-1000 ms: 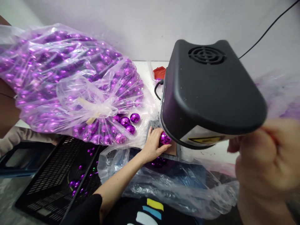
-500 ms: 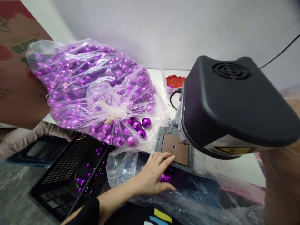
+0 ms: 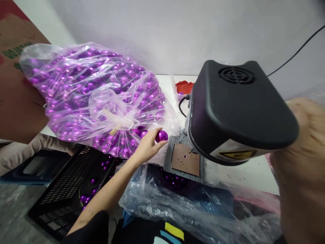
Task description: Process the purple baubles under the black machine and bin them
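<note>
Left hand [image 3: 146, 149] has swung from the brown board's [image 3: 186, 166] near edge to a purple ball [image 3: 161, 136] beside the tied plastic bag [image 3: 122, 120], thumb and finger pinching it. Right hand [image 3: 304, 145] is half hidden behind the black machine [image 3: 248, 112], so can't tell about those fingers. Ball looks slick and round, so a loose pinch could send it rolling. Machine's yellow warning label [image 3: 236, 155] is too small to read; green lettering [image 3: 19, 50] on the carton [image 3: 22, 101] isn't legible either.
</note>
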A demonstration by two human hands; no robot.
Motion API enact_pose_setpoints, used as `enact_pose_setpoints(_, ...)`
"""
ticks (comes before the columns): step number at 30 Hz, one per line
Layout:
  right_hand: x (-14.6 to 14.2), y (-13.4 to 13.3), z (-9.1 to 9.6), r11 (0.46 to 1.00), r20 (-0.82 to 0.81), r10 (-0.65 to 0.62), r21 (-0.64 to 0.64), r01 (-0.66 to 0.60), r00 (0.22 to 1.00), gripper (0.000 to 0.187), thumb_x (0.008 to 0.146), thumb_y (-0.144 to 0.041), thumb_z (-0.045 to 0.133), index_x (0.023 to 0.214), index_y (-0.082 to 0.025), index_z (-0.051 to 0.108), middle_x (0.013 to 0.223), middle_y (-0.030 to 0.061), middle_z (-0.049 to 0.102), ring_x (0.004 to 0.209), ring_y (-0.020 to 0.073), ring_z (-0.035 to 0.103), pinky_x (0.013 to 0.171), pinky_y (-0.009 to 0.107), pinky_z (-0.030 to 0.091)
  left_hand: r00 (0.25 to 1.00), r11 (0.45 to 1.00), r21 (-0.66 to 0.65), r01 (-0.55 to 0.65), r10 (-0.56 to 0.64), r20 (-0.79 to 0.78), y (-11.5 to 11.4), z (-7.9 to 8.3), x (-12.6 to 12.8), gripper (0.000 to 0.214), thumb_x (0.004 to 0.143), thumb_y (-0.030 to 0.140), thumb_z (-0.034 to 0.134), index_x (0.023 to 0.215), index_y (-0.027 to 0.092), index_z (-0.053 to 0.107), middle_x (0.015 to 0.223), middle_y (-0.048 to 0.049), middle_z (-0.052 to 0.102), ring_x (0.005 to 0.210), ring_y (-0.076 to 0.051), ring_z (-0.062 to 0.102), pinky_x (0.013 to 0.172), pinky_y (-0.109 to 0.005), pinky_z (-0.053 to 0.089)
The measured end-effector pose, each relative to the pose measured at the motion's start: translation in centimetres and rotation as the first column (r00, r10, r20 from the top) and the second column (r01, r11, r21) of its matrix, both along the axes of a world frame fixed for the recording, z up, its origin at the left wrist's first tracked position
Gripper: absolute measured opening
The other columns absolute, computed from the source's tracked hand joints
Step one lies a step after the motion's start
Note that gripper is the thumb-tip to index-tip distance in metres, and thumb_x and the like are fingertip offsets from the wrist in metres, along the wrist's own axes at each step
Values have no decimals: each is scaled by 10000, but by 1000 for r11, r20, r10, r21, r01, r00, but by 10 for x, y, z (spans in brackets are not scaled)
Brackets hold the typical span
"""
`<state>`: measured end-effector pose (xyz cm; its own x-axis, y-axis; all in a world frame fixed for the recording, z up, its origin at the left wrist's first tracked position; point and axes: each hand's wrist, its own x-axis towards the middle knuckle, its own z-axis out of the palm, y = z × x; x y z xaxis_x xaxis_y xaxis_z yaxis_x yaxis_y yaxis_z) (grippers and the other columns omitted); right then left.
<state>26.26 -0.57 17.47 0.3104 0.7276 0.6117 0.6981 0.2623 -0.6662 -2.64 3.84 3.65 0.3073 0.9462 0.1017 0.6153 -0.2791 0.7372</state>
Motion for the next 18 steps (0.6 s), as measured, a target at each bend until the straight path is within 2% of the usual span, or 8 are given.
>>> enact_pose_setpoints(1,0,1,0,1000,-32,17,19,-16,999,511,901,-581,516,681,-120,498,552,-17,344,497,-11,333,476,196,274,980,987,-147,61,-31,196,-12,-2,4,530,910,427,666,1372,203,534,1217,-106,671,1058,-261,642,906,-398,521)
enact_pose_setpoints(3,-1,2,0,997,-68,51,58,-47,996,533,894,-580,530,649,-110,476,562,-8,337,521,-12,326,476,192,247,877,904,-375,207,-2,480,-31,-11,15,532,888,480,676,1325,195,571,1185,-92,687,1019,-239,662,838,-346,548)
enact_pose_setpoints(5,-3,2,1,995,-103,79,69,-72,992,539,888,-580,542,643,-105,474,574,-3,336,540,-16,323,477,180,237,795,837,-471,278,74,602,-41,-22,28,535,848,504,706,1258,176,605,1169,-93,692,1001,-234,666,778,-317,559)
enact_pose_setpoints(6,-4,2,2,995,-115,81,65,-74,990,539,888,-585,541,650,-105,483,582,-1,341,546,-17,324,477,174,235,776,829,-483,281,100,622,-43,-27,34,543,834,511,715,1242,170,609,1171,-96,690,996,-234,665,760,-310,559)
enact_pose_setpoints(9,-6,0,3,996,-144,85,31,-81,986,525,887,-592,536,685,-109,506,591,-2,369,539,-15,341,472,169,250,787,877,-423,230,88,611,-43,-38,49,538,840,498,707,1243,156,605,1200,-114,680,1048,-249,653,842,-350,557)
enact_pose_setpoints(13,-6,1,1,995,-173,100,42,-94,980,498,887,-582,535,705,-120,506,556,-19,360,482,-5,335,452,180,248,886,974,-195,116,-13,464,-44,-46,62,473,894,425,676,1291,182,595,1281,-122,654,1177,-273,614,1036,-438,483)
enact_pose_setpoints(15,-6,4,0,993,-172,109,65,-99,979,507,880,-592,539,699,-120,502,541,-25,337,473,-6,313,448,184,230,921,991,-79,106,-68,383,-46,-50,67,440,918,391,655,1307,199,584,1304,-117,643,1196,-271,607,1055,-451,470)
enact_pose_setpoints(18,-5,5,1,994,-105,76,81,-67,992,556,881,-633,510,692,-110,491,554,-21,339,514,-13,317,483,179,232,949,989,63,135,-147,279,-49,-55,73,380,942,363,628,1284,201,587,1313,-116,637,1217,-272,592,1053,-455,464)
